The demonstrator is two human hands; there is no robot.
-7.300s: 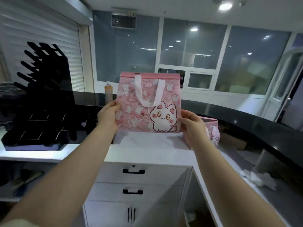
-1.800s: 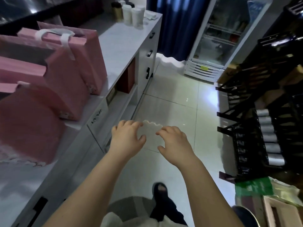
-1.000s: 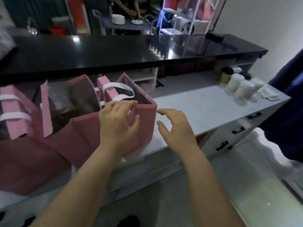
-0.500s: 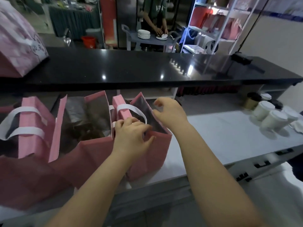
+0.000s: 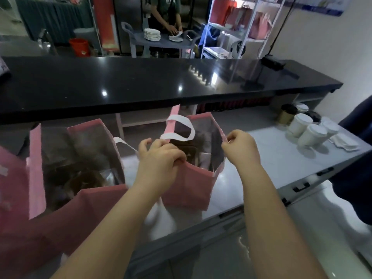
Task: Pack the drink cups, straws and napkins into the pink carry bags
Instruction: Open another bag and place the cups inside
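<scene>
An open pink carry bag (image 5: 189,186) with white handles stands on the white counter (image 5: 277,158), dark shapes showing inside it. My left hand (image 5: 161,162) grips its near rim. My right hand (image 5: 239,147) pinches the bag's right rim, so the mouth is spread wide. A second open pink bag (image 5: 84,200) stands to the left, with a third pink bag (image 5: 14,178) at the left edge. Several white lidded drink cups (image 5: 308,131) stand at the counter's far right, beside a small pile of white napkins (image 5: 344,142).
A black raised bar top (image 5: 141,83) runs behind the bags. A gold cup with a dark lid (image 5: 286,114) stands behind the white cups. Beyond the bar a person handles plates at a cart (image 5: 161,40). White drawers (image 5: 302,186) sit under the counter.
The view has swung from the floor to the counter. My left hand took the bag's near rim, my right hand went to its right rim, and the mouth has opened wider.
</scene>
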